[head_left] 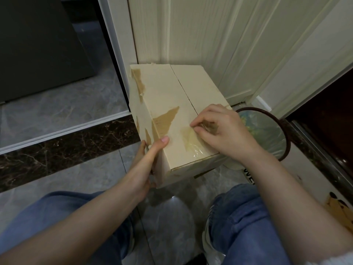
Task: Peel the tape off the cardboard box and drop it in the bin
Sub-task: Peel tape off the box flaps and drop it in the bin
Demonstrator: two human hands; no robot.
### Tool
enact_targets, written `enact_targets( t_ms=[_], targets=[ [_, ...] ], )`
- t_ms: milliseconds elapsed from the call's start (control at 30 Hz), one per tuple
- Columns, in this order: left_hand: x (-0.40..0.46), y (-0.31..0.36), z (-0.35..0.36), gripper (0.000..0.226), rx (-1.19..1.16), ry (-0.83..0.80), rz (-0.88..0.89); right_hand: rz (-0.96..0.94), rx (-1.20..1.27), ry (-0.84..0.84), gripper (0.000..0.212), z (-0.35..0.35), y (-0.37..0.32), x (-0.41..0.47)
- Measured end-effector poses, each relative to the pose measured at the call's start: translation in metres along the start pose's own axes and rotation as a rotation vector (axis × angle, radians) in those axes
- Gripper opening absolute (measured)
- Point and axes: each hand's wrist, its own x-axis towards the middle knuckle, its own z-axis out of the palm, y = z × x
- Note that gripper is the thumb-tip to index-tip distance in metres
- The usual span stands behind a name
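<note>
A pale cardboard box (172, 96) stands on the floor in front of me, with torn brown patches where its surface has come away. A strip of clear tape (191, 140) lies over its near top corner. My left hand (150, 155) grips the box's near left edge, thumb on top. My right hand (219, 129) rests on the top, fingers curled, with thumb and forefinger pinching at the tape's upper end. The bin (267, 131), lined with a clear bag and rimmed in dark brown, stands just right of the box, partly hidden by my right hand.
A white panelled door (210, 35) rises right behind the box. A dark marble threshold strip (66, 150) runs to the left. My knees in blue jeans (240, 217) are close under the box. A printed carton (340, 207) sits at the right edge.
</note>
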Motion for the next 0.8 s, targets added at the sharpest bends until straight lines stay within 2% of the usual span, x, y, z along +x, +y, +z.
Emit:
enact_targets(
  t_ms=[167, 300, 567, 733, 800],
  targets=[
    [-0.001, 0.001, -0.002, 0.148, -0.009, -0.008, -0.011, 0.001, -0.033, 0.028, 0.005, 0.002, -0.002, 0.001],
    [0.0, 0.001, -0.002, 0.147, -0.016, -0.011, -0.007, -0.038, -0.202, 0.031, 0.003, 0.009, -0.006, 0.0],
    [-0.002, -0.001, -0.003, 0.142, -0.016, -0.02, 0.032, -0.04, -0.496, 0.087, 0.007, 0.019, -0.017, -0.01],
    [-0.003, 0.0, -0.001, 0.142, -0.024, -0.027, 0.03, -0.049, -0.572, 0.127, 0.022, 0.021, -0.017, -0.013],
    [-0.004, 0.0, 0.0, 0.143, -0.028, -0.026, 0.032, -0.054, -0.562, 0.128, 0.02, 0.021, -0.018, -0.014]
  ],
)
